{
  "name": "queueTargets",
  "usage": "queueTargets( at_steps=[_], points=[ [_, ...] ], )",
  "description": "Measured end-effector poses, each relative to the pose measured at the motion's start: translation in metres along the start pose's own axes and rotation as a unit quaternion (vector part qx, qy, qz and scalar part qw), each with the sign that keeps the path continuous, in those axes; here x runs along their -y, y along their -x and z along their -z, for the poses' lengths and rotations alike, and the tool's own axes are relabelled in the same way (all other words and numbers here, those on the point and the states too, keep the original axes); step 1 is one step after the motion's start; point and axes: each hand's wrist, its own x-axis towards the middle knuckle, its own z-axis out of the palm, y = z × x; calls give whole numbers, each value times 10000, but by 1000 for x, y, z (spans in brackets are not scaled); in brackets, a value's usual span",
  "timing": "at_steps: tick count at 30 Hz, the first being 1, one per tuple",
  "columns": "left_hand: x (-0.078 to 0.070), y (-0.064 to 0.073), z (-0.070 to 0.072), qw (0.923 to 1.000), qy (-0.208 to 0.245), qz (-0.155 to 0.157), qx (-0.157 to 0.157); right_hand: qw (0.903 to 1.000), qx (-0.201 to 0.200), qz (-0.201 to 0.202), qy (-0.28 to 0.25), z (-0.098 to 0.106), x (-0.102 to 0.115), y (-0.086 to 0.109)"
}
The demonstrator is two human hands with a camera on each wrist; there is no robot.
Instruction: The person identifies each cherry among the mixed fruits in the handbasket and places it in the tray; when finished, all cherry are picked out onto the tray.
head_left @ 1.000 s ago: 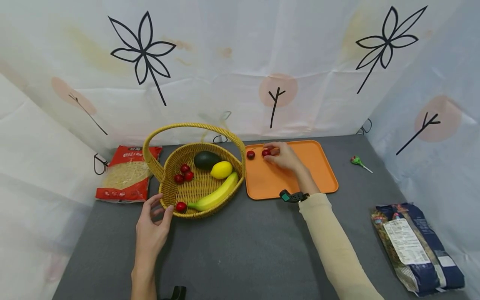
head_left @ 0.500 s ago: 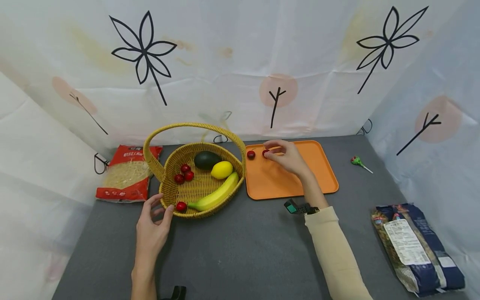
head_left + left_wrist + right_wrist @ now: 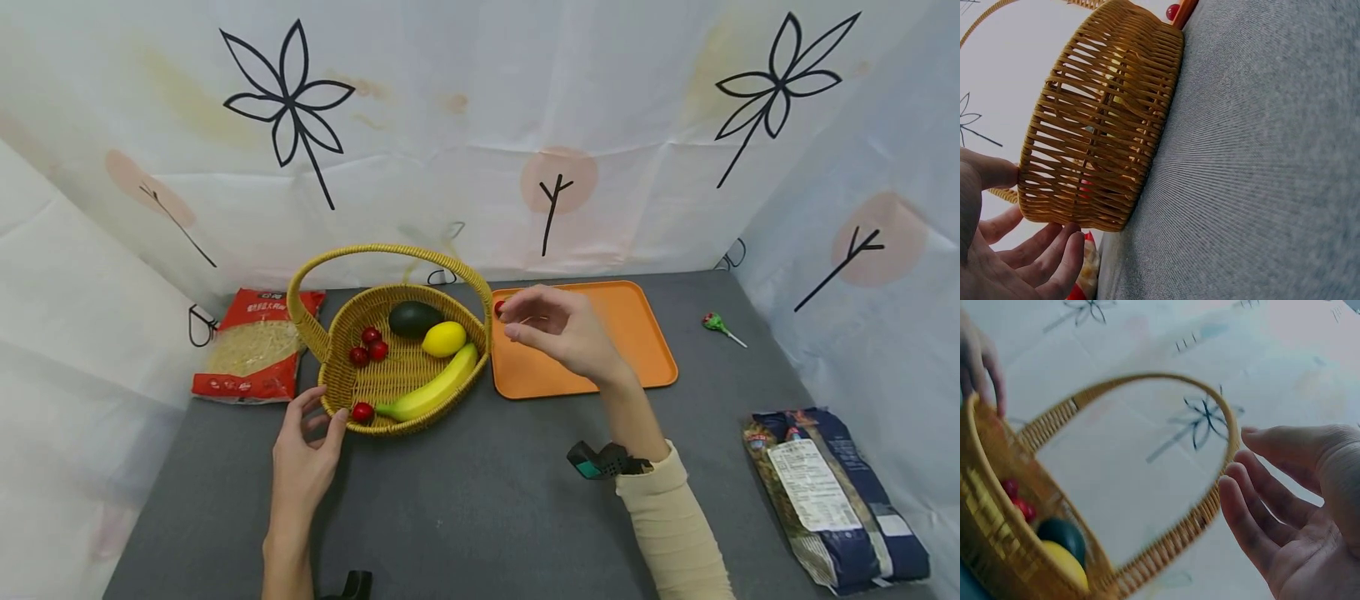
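A yellow woven basket [image 3: 397, 429] with a tall arched handle holds an avocado [image 3: 415, 320], a lemon [image 3: 444, 339], a banana [image 3: 427, 392] and several cherries [image 3: 359, 357]. At its near left side, my left hand [image 3: 306, 458] holds the rim, thumb and fingers curved against the weave. My right hand [image 3: 566, 329] is over the orange tray [image 3: 622, 358], its fingers bent and spaced from the thumb. In the right wrist view, nothing shows between those fingers [image 3: 1260, 519]. One cherry [image 3: 498, 308] peeks out beside the fingertips; the second tray cherry is hidden.
A red-ended clear bag [image 3: 251, 350] of pale dry food lies left of the basket. To the right are a lollipop [image 3: 722, 328] and a dark blue food packet [image 3: 832, 496]. White printed cloth [image 3: 450, 125] stands behind and at both sides of the grey table [image 3: 480, 517].
My right hand has come up from the tray cherry it was at, shifting a little left and toward me. My left hand and the basket stay put.
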Motion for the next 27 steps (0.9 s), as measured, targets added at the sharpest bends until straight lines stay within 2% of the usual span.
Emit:
queueTargets(
  at_steps=[5,8,10,15,18,23,27],
  points=[
    [0,0,0,10000,65,-24,40,9968,771,163,-96,-32,3,-9],
    [0,0,0,10000,24,-4,32,9912,1296,-22,-272,-55,-4,-20],
    [0,0,1,10000,-14,27,22,9841,1728,-202,-353,-70,-11,-30],
    [-1,0,1,10000,0,37,38,9590,2798,-440,96,-103,-29,-60],
    [-1,-1,1,10000,51,14,49,9417,3288,-546,457,-120,-42,-79],
    [-1,-2,1,10000,45,3,72,9159,3844,-899,728,-144,-61,-104],
    [-1,-2,2,9999,25,25,111,8944,4197,-1418,614,-159,-71,-116]
  ],
)
